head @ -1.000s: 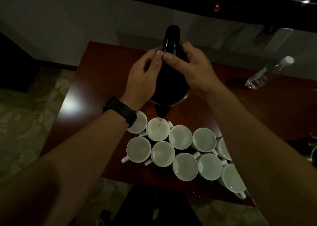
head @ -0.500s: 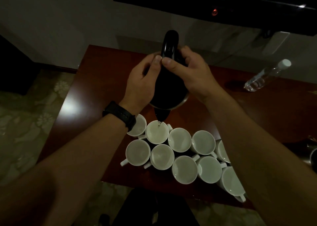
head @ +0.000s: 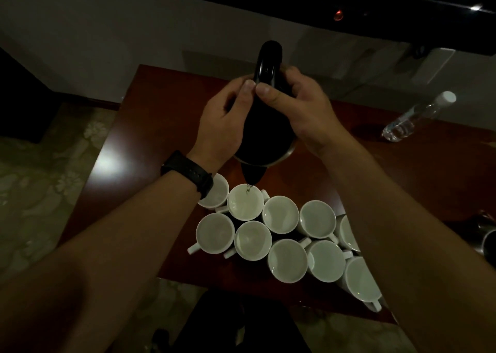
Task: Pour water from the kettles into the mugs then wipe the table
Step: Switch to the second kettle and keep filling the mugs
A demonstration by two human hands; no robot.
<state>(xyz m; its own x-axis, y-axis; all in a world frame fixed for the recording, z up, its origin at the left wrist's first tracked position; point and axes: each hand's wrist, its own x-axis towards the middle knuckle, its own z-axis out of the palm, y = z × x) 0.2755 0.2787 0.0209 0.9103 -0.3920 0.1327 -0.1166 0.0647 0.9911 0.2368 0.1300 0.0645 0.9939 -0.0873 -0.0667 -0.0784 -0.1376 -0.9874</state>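
the kettle (head: 268, 130) is still clasped by left hand (head: 222, 127) and right hand (head: 304, 111); the same mug (head: 241, 205) near the table's (head: 161, 127) front edge is filled further.

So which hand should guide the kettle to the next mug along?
Right, probably: the right hand grips the kettle on the side facing the next mug; the left hand holds the far side.

The left hand (head: 217, 127) and right hand (head: 303, 111) clasp a glossy black kettle (head: 265, 132) from either side, thumb tips meeting.
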